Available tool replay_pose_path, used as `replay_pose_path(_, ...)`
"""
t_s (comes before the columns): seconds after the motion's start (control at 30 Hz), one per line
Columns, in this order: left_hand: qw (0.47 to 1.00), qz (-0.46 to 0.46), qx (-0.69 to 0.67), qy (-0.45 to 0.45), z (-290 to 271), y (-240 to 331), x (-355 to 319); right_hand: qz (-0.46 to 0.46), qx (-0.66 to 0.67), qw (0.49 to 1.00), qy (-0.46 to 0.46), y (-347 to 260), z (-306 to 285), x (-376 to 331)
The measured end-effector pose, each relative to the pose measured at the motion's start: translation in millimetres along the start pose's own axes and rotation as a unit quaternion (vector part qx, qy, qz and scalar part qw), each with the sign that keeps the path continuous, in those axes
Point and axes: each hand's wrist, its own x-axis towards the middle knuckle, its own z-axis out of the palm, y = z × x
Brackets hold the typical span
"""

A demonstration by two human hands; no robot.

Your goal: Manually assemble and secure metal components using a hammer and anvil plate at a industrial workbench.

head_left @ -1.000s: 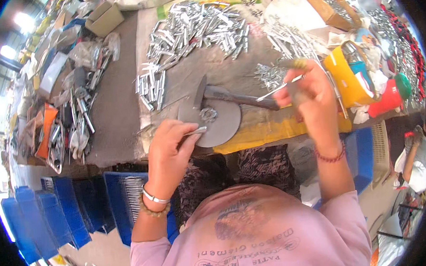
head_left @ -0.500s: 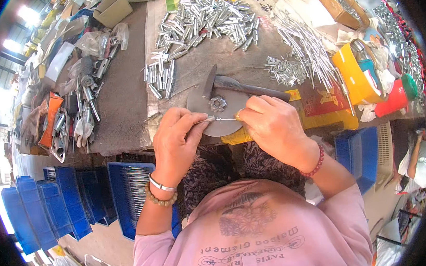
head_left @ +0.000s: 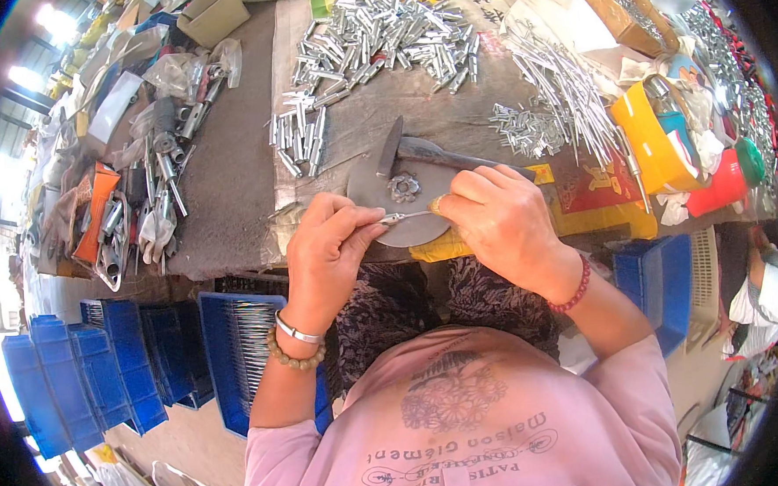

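My left hand (head_left: pixel 328 251) and my right hand (head_left: pixel 498 224) meet over the near edge of the workbench, both pinching a thin silver metal rod (head_left: pixel 403 217) held level between them. Just beyond the rod lies a round grey metal disc (head_left: pixel 377 186) with a small toothed metal piece (head_left: pixel 404 188) at its centre. A dark hammer (head_left: pixel 437 154) rests across the disc's far side. A heap of short silver tubes (head_left: pixel 378 37) covers the far part of the bench. Long thin silver rods (head_left: pixel 566 88) lie fanned out at the right.
Tools and bagged parts (head_left: pixel 153 189) crowd the bench's left side. A yellow container (head_left: pixel 652 137) and a red bottle (head_left: pixel 729 177) stand at the right. Blue plastic crates (head_left: pixel 105 363) sit on the floor at lower left, one holding metal rods (head_left: pixel 253 334). A cardboard box (head_left: pixel 212 13) is at the back.
A second ago my right hand was out to the right holding a thin rod; it has come in to meet my left hand, and both now pinch the rod by the disc.
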Motion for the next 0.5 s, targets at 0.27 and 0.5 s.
replay_pose_path(0.27, 1.000, -0.006, -0.009, -0.006, -0.6, -2.8, 0.6, -0.002, 0.014, 1.000, 0.001, 5.3, 4.5, 3.7)
replay_pose_path(0.5, 1.000, 0.012, 0.013, -0.016, -0.9, 1.1, 4.3, 0.007, 0.028, 1.000, -0.006, 7.5, 6.2, 7.1)
